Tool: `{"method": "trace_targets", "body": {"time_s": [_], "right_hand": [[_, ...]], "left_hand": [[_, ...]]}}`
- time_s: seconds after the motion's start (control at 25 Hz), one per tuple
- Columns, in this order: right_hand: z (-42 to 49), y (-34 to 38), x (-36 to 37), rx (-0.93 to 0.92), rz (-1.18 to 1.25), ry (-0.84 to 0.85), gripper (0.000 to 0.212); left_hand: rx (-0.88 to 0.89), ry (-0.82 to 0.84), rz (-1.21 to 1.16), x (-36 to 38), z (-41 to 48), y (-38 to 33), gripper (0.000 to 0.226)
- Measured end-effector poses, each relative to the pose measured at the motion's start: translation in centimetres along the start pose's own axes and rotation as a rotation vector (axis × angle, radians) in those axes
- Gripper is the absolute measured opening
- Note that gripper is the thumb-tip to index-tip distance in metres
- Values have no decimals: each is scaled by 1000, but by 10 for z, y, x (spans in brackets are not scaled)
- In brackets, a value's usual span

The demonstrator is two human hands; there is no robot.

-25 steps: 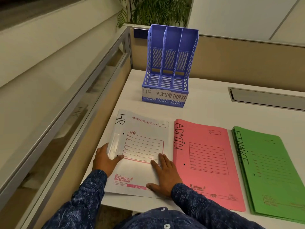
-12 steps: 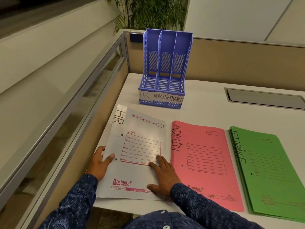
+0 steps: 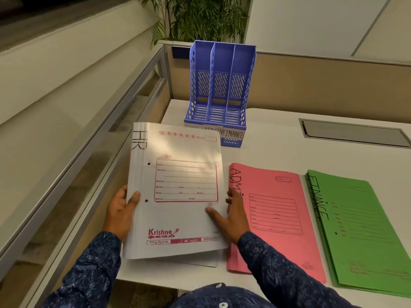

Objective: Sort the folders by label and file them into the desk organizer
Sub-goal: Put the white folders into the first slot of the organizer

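Both forearms, in dark blue patterned sleeves (image 3: 89, 270), reach forward from the bottom of the view, held apart. The left hand (image 3: 121, 210) grips the left edge of a white folder (image 3: 178, 218), thumb across the front and fingers hidden behind. The right hand (image 3: 232, 216) holds the opposite edge, thumb pressed on the cover and fingers along the side.

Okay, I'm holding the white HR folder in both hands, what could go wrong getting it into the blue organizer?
1. The left hand and right hand pinch the white HR folder only at its side edges; it may sag or slip.
2. A lower sheet pokes out under its near edge and might drop.
3. The folder hides the HR tag on the blue organizer, so it could land in the wrong slot.
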State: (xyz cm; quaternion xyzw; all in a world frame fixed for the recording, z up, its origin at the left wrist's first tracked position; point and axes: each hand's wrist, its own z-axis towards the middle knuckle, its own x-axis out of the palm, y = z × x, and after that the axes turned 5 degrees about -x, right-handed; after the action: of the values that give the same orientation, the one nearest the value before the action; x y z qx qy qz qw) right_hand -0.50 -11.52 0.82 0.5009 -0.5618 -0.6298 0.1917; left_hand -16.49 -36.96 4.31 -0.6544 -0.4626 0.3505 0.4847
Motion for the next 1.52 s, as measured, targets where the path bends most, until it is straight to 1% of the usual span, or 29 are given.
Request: {"method": "trace_targets", "body": {"time_s": [0.04, 0.08, 0.12, 0.16, 0.2, 0.32, 0.4, 0.48, 0.56, 0.68, 0.76, 0.84, 0.92, 0.96, 1.08, 1.12, 1.2, 1.32, 1.4, 1.52], "right_hand": [[6, 5, -5, 44, 161, 29, 83], [11, 10, -9, 67, 291, 74, 61], [17, 14, -13, 76, 368, 106, 38], [21, 19, -17, 73, 412, 118, 22], [25, 24, -22, 64, 433, 113, 16], [41, 38, -39, 24, 439, 60, 20], [51, 46, -51, -16, 386, 38, 25], [60, 49, -61, -36, 333, 45, 26], [69, 54, -69, -45, 292, 61, 24], [85, 59, -77, -82, 167, 26, 24], [95, 61, -78, -90, 115, -16, 29], [103, 60, -77, -71, 126, -35, 34], [108, 59, -73, -73, 122, -58, 40], [111, 59, -71, -89, 96, -76, 46], [122, 71, -60, -202, 16, -120, 64], [125, 78, -55, -244, 11, -101, 69], [131, 93, -41, -320, 3, -9, 77], [149, 111, -19, -394, -56, 105, 89], [166, 124, -12, -383, -64, 116, 96], [198, 143, -11, -395, -84, 103, 100]], "left_hand": [[16, -17, -25, 2, 1, -6, 15], [31, -35, -45, 6, 2, -12, 13], [44, -56, -60, 10, 3, -17, 12], [56, -73, -75, 15, 4, -23, 11], [67, -83, -88, 19, 5, -29, 12], [70, -39, -144, 27, 9, -45, 10], [59, 43, -237, 30, 14, -58, 24], [68, 143, -266, 34, 18, -73, 35], [61, 247, -237, 39, 20, -85, 39], [-28, 315, -152, 47, 22, -95, 60], [-20, 297, -136, 54, 24, -96, 46], [11, 268, -143, 59, 26, -95, 36], [41, 239, -163, 60, 31, -94, 36], [56, 222, -176, 60, 34, -94, 37], [135, 100, -184, 61, 48, -101, 35], [186, 58, -189, 63, 54, -106, 35], [296, -2, -200, 69, 71, -121, 33], [388, -111, -144, 82, 102, -150, 23], [413, -172, -107, 96, 124, -169, 20], [483, -221, -77, 120, 152, -191, 18]]}}
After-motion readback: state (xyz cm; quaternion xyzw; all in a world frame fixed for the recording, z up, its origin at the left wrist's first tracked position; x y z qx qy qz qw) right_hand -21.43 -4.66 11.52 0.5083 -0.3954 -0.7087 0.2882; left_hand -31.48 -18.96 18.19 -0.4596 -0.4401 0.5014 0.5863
